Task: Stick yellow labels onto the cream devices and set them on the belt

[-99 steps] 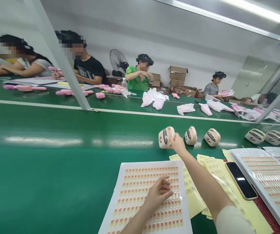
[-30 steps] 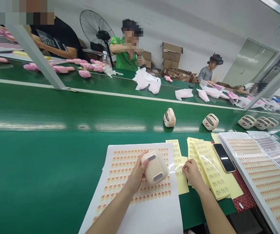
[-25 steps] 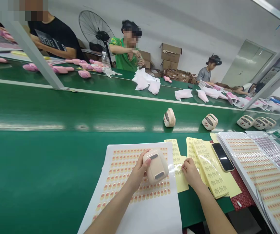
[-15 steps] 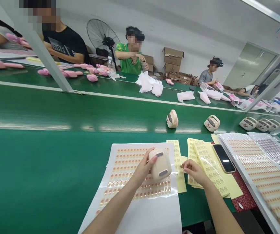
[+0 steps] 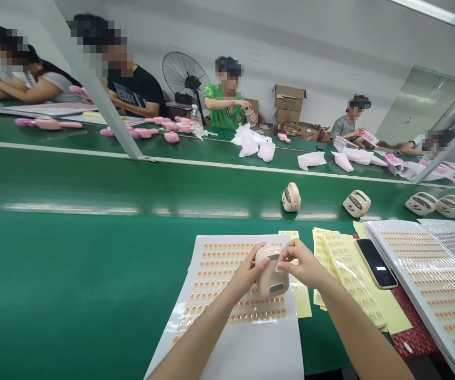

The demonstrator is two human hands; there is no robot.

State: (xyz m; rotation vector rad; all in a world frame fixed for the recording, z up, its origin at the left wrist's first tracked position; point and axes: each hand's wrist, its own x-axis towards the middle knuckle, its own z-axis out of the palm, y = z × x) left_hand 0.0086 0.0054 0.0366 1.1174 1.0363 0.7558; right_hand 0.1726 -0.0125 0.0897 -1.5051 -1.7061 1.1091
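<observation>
A small cream plastic device (image 5: 269, 277) with two grey inset patches is gripped by my left hand (image 5: 250, 270), thumb across its face. My right hand (image 5: 299, 261) is at the device's right side, its thumb and forefinger pinched against or just over the surface; whatever the pinch holds is too small to make out. Beneath both hands lies a white sheet (image 5: 264, 348) with rows of small orange-and-gold oval stickers. Under my right forearm are yellow sticker sheets (image 5: 344, 264) with small printed marks, partly overlapping one another.
A black phone (image 5: 376, 264) rests on the yellow sheets, beside more sticker sheets (image 5: 428, 274) at right. Several cream devices (image 5: 357, 203) stand along the green belt (image 5: 195, 184). Beyond it, people sit near pink objects (image 5: 49, 124) and white wrapping (image 5: 251, 140). A slanted metal post (image 5: 104, 95) rises at left.
My right hand has moved from above the yellow sheets up and left to the device. My left hand still grips the device. The whole view has shifted slightly.
</observation>
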